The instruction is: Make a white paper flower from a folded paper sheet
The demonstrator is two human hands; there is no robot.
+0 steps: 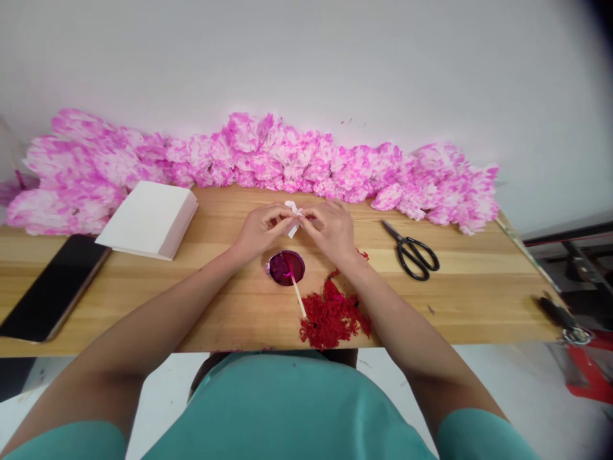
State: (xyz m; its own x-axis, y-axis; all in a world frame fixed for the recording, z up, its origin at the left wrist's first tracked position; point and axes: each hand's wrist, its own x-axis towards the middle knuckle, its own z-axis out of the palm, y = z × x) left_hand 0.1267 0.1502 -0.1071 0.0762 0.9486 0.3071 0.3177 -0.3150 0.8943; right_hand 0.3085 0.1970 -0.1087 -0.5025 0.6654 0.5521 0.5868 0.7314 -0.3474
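A small piece of white paper (292, 229) is pinched between both hands above the middle of the table. My left hand (263, 231) grips it from the left with thumb and fingers together. From the right, my right hand (331, 230) pinches the paper near its middle. Just below the hands is a round dish of dark magenta liquid (280, 268), with a thin stick (299, 298) leaning out of it. The stick's lower end touches a heap of red yarn (330, 319) under my right forearm.
Pink and white paper flowers (287, 156) line the back of the wooden table (469, 281). A stack of white paper (146, 217) and a phone (52, 291) lie at left. Black scissors (412, 252) lie at right; another black-handled tool (558, 316) is at the right edge.
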